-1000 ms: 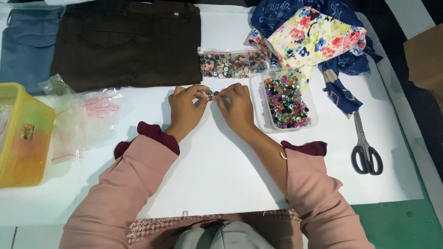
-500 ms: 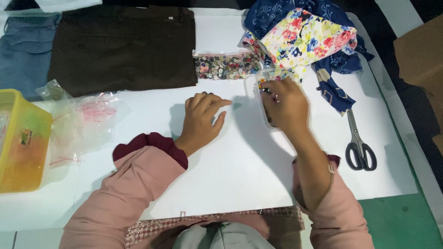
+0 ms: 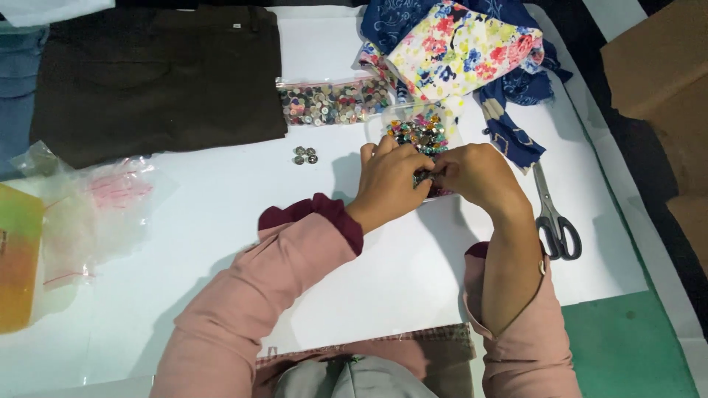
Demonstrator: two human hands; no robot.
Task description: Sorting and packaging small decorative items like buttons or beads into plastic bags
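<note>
Your left hand [image 3: 389,179] and your right hand [image 3: 476,175] meet over the near end of the clear tray of coloured beads [image 3: 419,135], fingertips pressed together. Both are curled in tight, pinching some small dark piece between them; it is too tiny and too covered by your fingers to tell what it is. Neither hand lies flat on the white surface [image 3: 221,243]; both hover just above the tray, your left knuckles covering its near-left corner and your right thumb side covering its near-right edge.

Take the tray as your landmark. Just behind it lies a clear bag of metal buttons [image 3: 335,102], almost touching the tray's far edge. To the tray's left, a small cluster of loose buttons [image 3: 304,155] sits alone on the surface. Behind and to the right, a floral cloth [image 3: 464,50] lies heaped on blue fabric [image 3: 509,125]. To the right of the tray, past your right wrist, the scissors [image 3: 554,217] lie closed. Far left of the tray you have dark brown trousers [image 3: 147,81], a crumpled clear plastic bag [image 3: 103,206] and a yellow box [image 3: 18,258] at the edge.
</note>
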